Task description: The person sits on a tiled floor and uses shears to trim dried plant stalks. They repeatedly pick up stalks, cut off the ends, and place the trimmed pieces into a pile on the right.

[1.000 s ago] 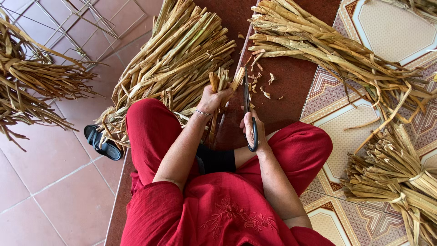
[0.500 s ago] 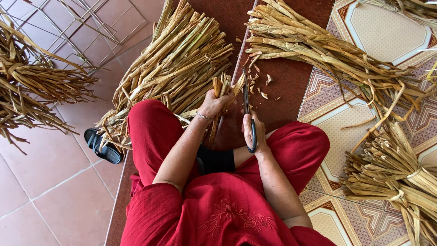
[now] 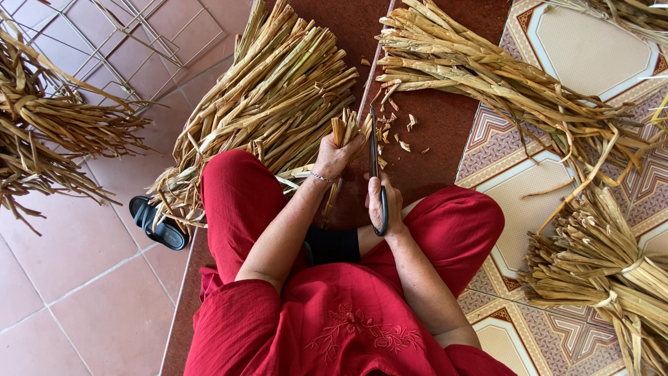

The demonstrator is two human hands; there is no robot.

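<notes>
Stalks [image 3: 346,129], a short bunch, stand upright in the left hand [image 3: 334,157], fingers wrapped tight around them, just above the red-clad knees. Right hand [image 3: 385,205] grips black scissors [image 3: 376,170], blades beside the bunch's cut ends. Trimmings [image 3: 403,136] lie on the floor [image 3: 83,244] between two stalk piles [image 3: 271,104].

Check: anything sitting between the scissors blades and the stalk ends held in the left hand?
Nothing visible does. The left hand grips a small bunch of dried stalks upright, and the scissors in the right hand stand right beside the bunch's cut ends. Cut scraps lie on the floor beyond, clear of the blades.
</notes>
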